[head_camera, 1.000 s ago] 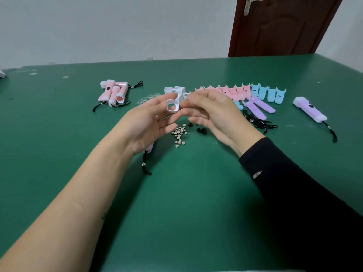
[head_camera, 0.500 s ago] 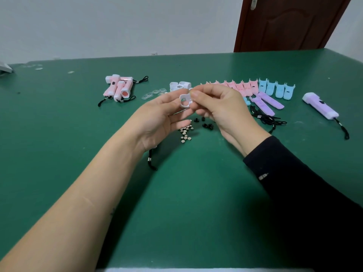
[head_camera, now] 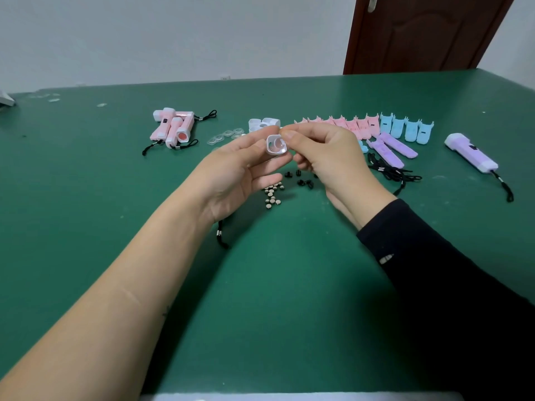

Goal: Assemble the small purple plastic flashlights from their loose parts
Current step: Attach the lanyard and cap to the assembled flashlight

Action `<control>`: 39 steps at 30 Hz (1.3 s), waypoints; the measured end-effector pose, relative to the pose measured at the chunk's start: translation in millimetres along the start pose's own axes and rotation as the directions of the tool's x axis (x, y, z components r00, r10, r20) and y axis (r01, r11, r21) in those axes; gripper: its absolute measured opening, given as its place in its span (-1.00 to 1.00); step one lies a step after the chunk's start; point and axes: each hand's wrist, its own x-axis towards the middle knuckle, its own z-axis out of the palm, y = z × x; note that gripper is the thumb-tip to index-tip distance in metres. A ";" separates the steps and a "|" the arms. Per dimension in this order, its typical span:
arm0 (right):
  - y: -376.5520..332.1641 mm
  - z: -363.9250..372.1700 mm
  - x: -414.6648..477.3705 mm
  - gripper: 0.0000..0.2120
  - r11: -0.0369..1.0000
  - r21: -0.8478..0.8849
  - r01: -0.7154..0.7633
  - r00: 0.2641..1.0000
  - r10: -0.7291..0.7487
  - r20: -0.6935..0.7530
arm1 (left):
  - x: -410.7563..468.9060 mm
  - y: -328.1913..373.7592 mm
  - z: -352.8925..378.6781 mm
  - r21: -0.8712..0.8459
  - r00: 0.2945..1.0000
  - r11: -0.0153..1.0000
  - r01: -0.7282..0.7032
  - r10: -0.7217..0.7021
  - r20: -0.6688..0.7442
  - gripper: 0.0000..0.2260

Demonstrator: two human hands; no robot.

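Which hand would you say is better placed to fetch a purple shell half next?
Likely the right hand: the purple shell halves lie beside it, while the left hand holds the white lens cap.

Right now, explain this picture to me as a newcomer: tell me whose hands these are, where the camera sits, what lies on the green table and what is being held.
There is no machine here. A person works with bare hands, and the one picture comes from a camera worn on the head, looking forward and down.

The left hand and right hand together pinch a small white cap, with what looks like a clear lens seated in it, above the green table.

On the table, from left to right:
- finished pink flashlights
- loose clear lenses
- spare caps
- pink shells
- blue shells
- purple shells
- black cords
- one finished purple flashlight

Nearer the hands lie small metal discs, probably button batteries, and tiny black parts.
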 end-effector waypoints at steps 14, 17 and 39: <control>1.4 2.5 -2.8 -0.94 0.989 -0.119 0.086 0.993 -0.095 -0.072 | -1.7 -1.2 2.8 0.082 0.999 0.996 -0.038 0.040 -0.032 -0.67; 2.3 4.0 -2.6 -0.94 0.976 -0.178 0.126 0.987 -0.142 -0.080 | -1.9 -1.1 3.4 0.083 0.999 0.996 -0.037 0.040 -0.027 -0.68; 5.7 4.8 -0.8 -0.91 0.918 -0.376 0.129 0.986 -0.161 -0.053 | 0.4 -8.6 3.4 0.161 0.997 0.984 -0.072 0.074 -0.009 -0.80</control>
